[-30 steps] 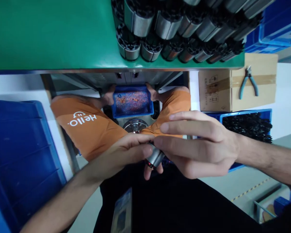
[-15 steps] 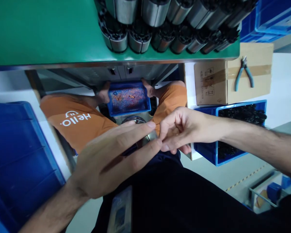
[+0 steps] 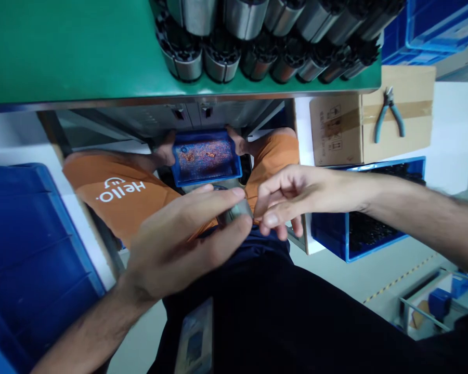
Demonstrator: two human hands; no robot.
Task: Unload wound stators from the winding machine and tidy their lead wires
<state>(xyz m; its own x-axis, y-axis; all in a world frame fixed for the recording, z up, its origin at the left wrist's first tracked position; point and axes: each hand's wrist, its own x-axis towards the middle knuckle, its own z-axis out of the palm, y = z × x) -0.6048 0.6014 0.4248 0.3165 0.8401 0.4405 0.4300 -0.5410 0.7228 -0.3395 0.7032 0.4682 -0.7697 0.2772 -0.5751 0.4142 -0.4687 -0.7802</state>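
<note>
My left hand (image 3: 191, 234) reaches in from the lower left, its thumb and index finger bent around a silver motor stator (image 3: 239, 209), which the fingers partly cover. Close by on the right, my right hand (image 3: 284, 200) has its thumb pressed toward its index finger at the stator's edge. Something thin and reddish seems to show at those right fingertips, too small to name. The two hands are slightly apart, over the dark clothing at my lap.
Rows of similar stators (image 3: 222, 62) stand on the green table (image 3: 70, 52). Cutting pliers (image 3: 389, 117) lie on a cardboard box (image 3: 413, 93). A blue bin (image 3: 331, 241) with black parts stands at right, another blue bin (image 3: 31, 259) at left. A blue tray (image 3: 206, 182) with coloured bits sits between the legs.
The thumb and index finger of my left hand have come away from my right fingertips, leaving a small gap. My right hand has turned slightly, its lower fingers more spread.
</note>
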